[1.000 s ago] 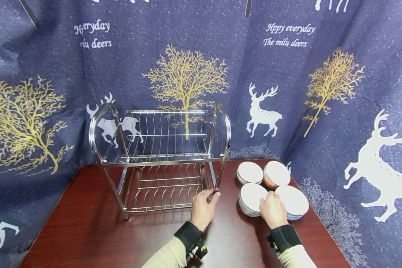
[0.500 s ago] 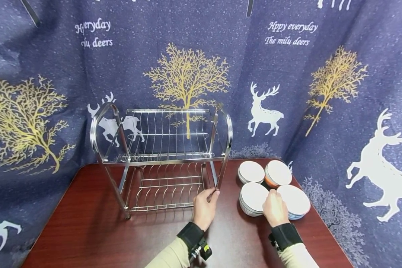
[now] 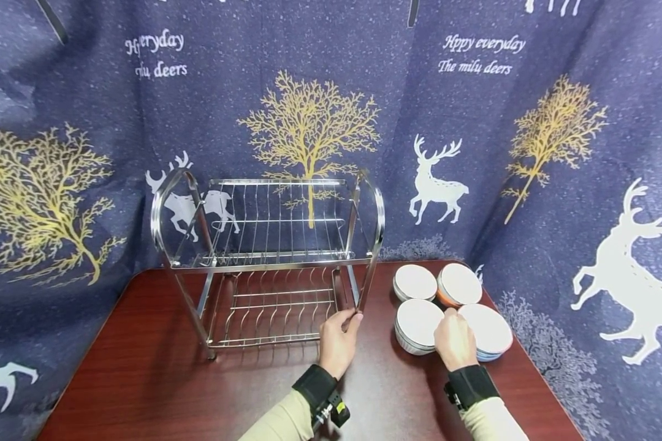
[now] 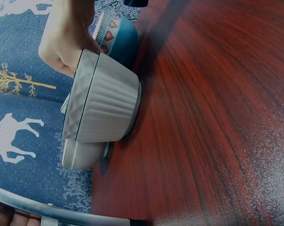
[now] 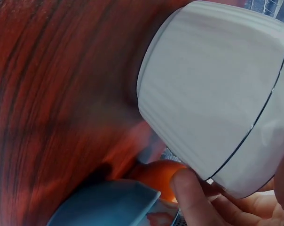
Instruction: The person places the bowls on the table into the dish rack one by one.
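Note:
In the head view my left hand [image 3: 338, 349] grips the lower front right leg of a two-tier chrome dish rack [image 3: 276, 267]. Its curled fingers [image 4: 3, 217] show behind the bent tube in the left wrist view. My right hand [image 3: 455, 343] pinches the right rim of a white bowl [image 3: 418, 323], ribbed below a thin dark line. The right wrist view shows the thumb [image 5: 191, 194] outside that bowl and the other fingers partly hidden by it. The bowl stands upright on the table. Close to the right hand is a blue-bottomed bowl [image 3: 488, 332] with a white inside.
Behind these stand a white bowl [image 3: 415, 283] and an orange-sided bowl [image 3: 460, 284]. Both rack tiers hold only bare wires. The dark red table [image 3: 127, 373] ends at a navy curtain [image 3: 309, 37] printed with deer and trees.
The head view has shifted a little, and everything sits slightly further right in it. Both hands keep their holds, on the rack leg and the white bowl's rim.

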Motion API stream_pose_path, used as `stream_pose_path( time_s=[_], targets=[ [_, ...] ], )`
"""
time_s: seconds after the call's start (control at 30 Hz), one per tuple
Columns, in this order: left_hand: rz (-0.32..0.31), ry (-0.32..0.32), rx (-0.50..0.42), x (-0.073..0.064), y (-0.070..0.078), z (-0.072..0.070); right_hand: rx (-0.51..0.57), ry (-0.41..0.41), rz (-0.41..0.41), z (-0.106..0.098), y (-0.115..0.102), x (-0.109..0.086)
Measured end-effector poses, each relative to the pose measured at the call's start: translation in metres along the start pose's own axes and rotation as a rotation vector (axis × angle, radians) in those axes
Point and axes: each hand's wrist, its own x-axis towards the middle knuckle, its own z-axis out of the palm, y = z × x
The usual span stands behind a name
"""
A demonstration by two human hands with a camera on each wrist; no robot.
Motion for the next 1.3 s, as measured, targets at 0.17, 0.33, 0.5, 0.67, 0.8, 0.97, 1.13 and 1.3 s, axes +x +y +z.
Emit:
stream_pose_path(
  time_s=[0.17,0.33,0.5,0.67,0.8,0.97,1.13,1.3],
  targets=[
    [-0.014,-0.009,-0.004,0.000,0.001,0.000,0.012,0.005,0.044,-0.001,0.000,0.002],
    [-0.018,-0.014,-0.006,0.000,0.002,-0.001,0.003,0.018,0.047,-0.003,-0.002,0.006],
    [-0.008,-0.010,-0.015,0.000,0.000,0.000,0.004,0.037,0.015,-0.004,-0.003,0.010],
    [0.016,-0.001,-0.020,0.000,-0.001,0.000,0.004,0.057,-0.010,-0.006,-0.003,0.010],
    [0.011,-0.003,-0.012,0.000,0.001,0.000,0.003,0.041,0.003,-0.007,-0.002,0.012],
    [0.009,0.008,-0.020,0.000,0.001,0.000,0.006,0.010,0.021,-0.009,-0.003,0.015],
    [0.022,0.029,-0.025,0.002,0.001,0.000,0.031,0.034,0.002,-0.017,-0.009,0.017],
    [0.045,0.037,-0.007,0.001,-0.002,-0.001,0.046,0.048,-0.014,-0.026,-0.018,0.015]
  ],
)
